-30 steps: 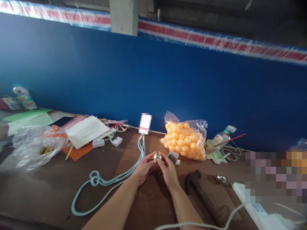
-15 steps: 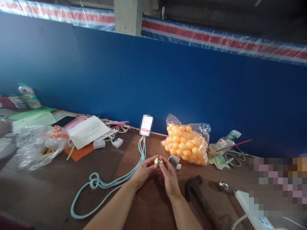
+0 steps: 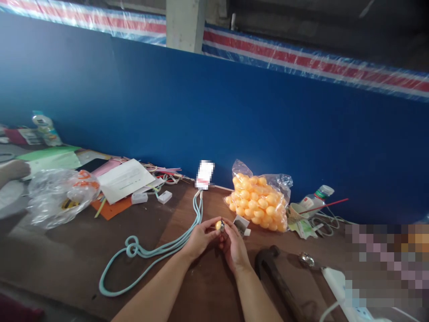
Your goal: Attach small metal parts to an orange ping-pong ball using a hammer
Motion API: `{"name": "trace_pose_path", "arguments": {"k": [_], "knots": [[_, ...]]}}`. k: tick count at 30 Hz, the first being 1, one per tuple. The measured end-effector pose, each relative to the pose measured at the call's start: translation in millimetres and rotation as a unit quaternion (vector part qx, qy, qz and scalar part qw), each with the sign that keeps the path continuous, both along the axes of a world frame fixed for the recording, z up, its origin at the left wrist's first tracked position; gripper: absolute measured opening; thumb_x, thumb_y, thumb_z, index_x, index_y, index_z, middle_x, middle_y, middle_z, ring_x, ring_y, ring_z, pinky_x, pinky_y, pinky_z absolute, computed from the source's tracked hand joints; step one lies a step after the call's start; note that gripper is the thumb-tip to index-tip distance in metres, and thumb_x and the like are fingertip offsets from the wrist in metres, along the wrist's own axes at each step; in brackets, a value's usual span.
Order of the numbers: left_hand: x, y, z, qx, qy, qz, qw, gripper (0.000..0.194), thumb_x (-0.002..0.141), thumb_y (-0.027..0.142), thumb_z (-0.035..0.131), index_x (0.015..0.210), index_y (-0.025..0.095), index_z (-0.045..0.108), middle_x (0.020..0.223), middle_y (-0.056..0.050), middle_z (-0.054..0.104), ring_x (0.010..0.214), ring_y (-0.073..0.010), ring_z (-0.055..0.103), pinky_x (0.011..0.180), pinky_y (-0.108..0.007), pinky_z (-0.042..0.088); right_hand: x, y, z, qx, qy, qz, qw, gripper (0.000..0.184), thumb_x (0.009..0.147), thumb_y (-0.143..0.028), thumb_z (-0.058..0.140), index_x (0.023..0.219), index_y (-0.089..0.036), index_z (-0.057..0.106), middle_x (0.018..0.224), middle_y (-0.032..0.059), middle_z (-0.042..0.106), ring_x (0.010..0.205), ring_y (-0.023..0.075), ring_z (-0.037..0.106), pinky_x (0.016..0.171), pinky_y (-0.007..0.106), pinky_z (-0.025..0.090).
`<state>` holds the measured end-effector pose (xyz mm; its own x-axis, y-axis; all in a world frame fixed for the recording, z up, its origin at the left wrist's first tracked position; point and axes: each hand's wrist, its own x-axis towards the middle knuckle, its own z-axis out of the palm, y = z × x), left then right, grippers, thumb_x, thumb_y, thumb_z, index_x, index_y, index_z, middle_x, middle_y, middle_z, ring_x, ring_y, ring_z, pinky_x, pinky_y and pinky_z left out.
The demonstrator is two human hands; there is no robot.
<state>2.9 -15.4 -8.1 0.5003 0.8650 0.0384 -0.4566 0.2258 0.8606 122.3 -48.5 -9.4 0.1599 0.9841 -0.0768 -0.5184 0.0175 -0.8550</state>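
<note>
Over the brown table, my left hand (image 3: 198, 239) and my right hand (image 3: 235, 246) meet fingertip to fingertip around an orange ping-pong ball (image 3: 218, 226). Shiny silvery material covers the side of the ball towards my right fingers. My left fingers pinch its orange side, while the right thumb and fingers press on the silvery part. A small open white box (image 3: 241, 224) sits just behind my right hand, its contents unclear. Beyond it stands a clear bag of orange ping-pong balls (image 3: 256, 201). A silvery ball (image 3: 306, 259) rests farther right.
A hammer (image 3: 279, 279) and a white power strip (image 3: 335, 284) lie at right. Looped pale blue cord (image 3: 150, 255) runs along my left side. Papers (image 3: 125, 181) and a plastic bag (image 3: 63, 197) lie farther left, near another person's hand (image 3: 13, 172). A blue partition (image 3: 201, 107) stands behind.
The ball has turned slightly between my fingers, so its silvery side now faces more to the right. Another person's hand shows more at the left edge. The view has shifted slightly.
</note>
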Motion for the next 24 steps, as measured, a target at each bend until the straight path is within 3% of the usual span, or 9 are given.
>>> {"name": "trace_pose_path", "arguments": {"k": [5,11,24], "knots": [[-0.4,1.7,-2.5,0.012,0.016,0.013,1.000,0.061,0.065,0.030,0.074,0.119,0.010,0.056,0.074,-0.008,0.066,0.062,-0.0172,0.061,0.061,-0.030,0.049,0.1,-0.6,2.8,-0.008,0.016,0.012,1.000,0.029,0.075,-0.035,0.063,0.102,-0.025,0.061,0.075,-0.0016,0.063,0.053,0.0089,0.050,0.044,0.018,0.035],[-1.2,1.6,-1.5,0.009,0.021,0.016,1.000,0.063,0.064,0.030,0.075,0.120,0.011,0.056,0.078,-0.009,0.068,0.065,-0.0172,0.062,0.066,-0.031,0.049,-3.0,1.1,5.9,0.000,0.018,0.006,1.000,0.034,0.076,-0.045,0.058,0.101,-0.022,0.061,0.076,0.0007,0.064,0.051,0.0094,0.050,0.043,0.020,0.036],[1.3,-0.8,0.6,-0.003,0.034,0.039,0.999,0.059,0.058,0.025,0.079,0.112,0.011,0.062,0.080,-0.009,0.068,0.065,-0.0162,0.062,0.063,-0.029,0.050,-2.2,6.3,-3.8,-0.003,-0.022,-0.022,1.000,0.030,0.071,-0.041,0.065,0.093,-0.023,0.059,0.063,-0.0042,0.058,0.046,0.0081,0.046,0.040,0.018,0.032]]}}
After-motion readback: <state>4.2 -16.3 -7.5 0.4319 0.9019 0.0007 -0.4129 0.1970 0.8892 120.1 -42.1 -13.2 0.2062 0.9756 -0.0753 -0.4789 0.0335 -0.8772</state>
